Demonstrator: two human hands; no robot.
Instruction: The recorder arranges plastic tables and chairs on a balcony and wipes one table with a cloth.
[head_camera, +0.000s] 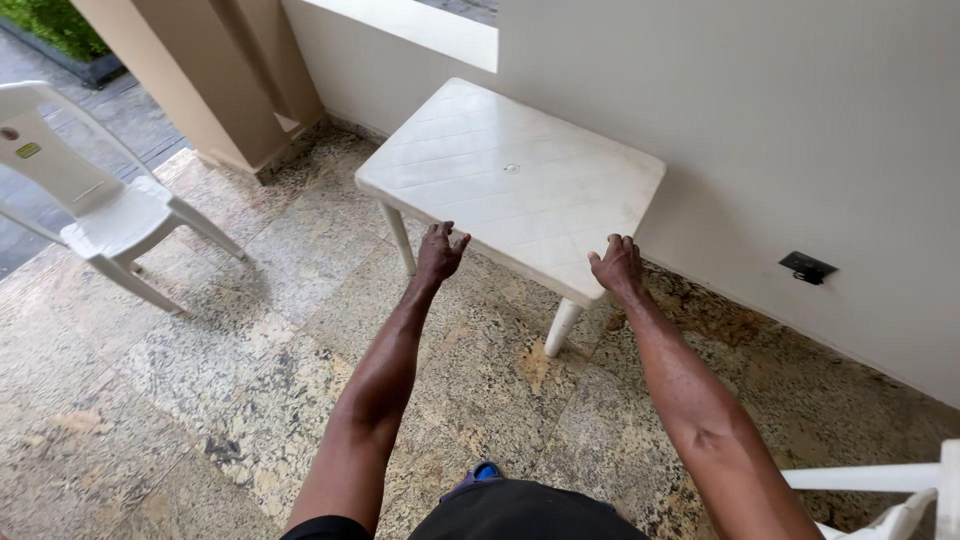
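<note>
White plastic bench (515, 175) stands on the stone floor (250, 340) by the wall (800, 130), long axis running away toward it. Left hand (438, 253) and right hand (617, 267) sit at its near edge, equally close, fingers half-curled, each grip holding nothing.

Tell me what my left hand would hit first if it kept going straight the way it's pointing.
Probably the near edge of the white plastic table: the left hand points at it with fingers spread, seemingly just short, though depth is unclear.
</note>
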